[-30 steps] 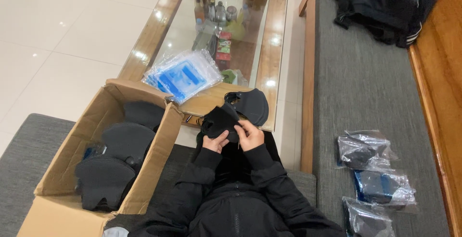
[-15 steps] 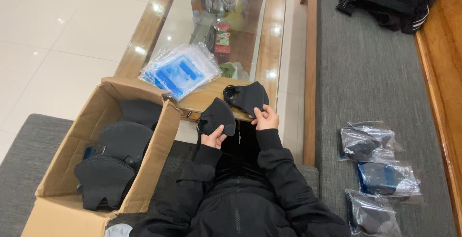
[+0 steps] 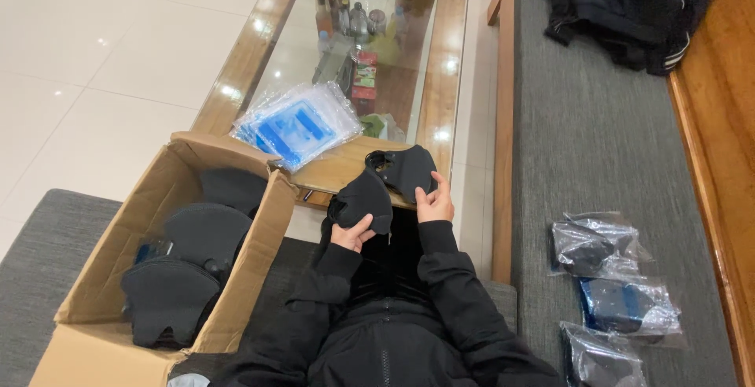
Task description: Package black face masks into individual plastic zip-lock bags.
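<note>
L hand [image 3: 351, 234] closed on one black pad [image 3: 363, 198], R hand [image 3: 435, 203] closed on second black pad [image 3: 409, 171] (both held above lap, at desk [image 3: 338, 168] edge, beside cardboard box [image 3: 94, 293]).

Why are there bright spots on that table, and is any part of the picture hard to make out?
Head view: ceiling lights glare as white spots off the glossy table rim and the pale floor; the black pads in the left hand and right hand blur into the dark sleeves, so detail is lost; the bagged items on the grey cushion gleam through shiny plastic; edges look slightly stretched.
</note>
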